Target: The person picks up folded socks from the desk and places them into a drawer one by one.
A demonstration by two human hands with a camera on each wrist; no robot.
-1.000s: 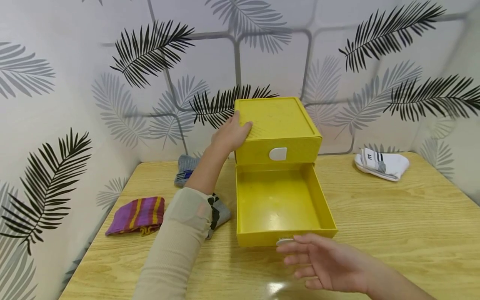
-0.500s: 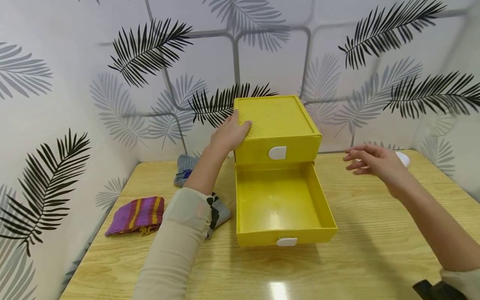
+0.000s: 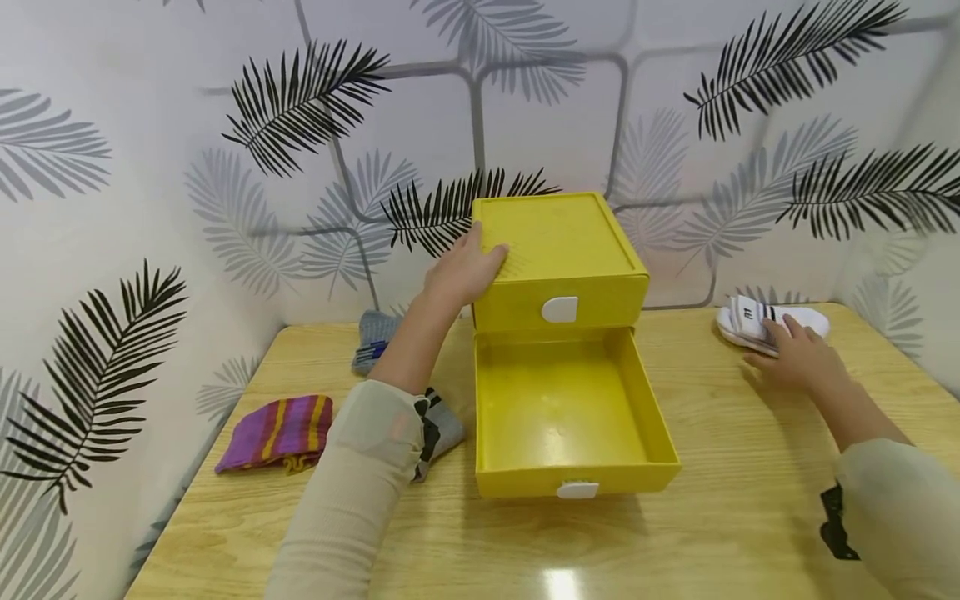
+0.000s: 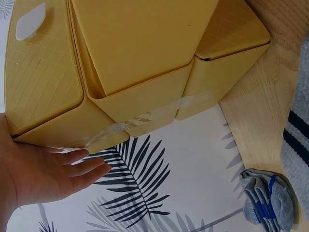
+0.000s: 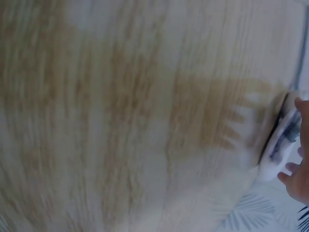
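A purple striped cloth [image 3: 273,432] and gray socks [image 3: 372,337] lie leftmost on the table [image 3: 735,500]. Beside them the left hand [image 3: 463,271], fingers loosely straight, rests against the yellow cabinet [image 3: 555,237], its lower drawer [image 3: 525,483] pulled out. Rightmost, the folded white sock [image 3: 761,312] lies at the right hand's [image 3: 806,358] spread fingers; whether they touch, I cannot tell.

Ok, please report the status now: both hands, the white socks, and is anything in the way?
Left hand against yellow drawer unit. Right hand at white socks, grip unclear. Lower drawer open. Nothing seen blocking right hand.
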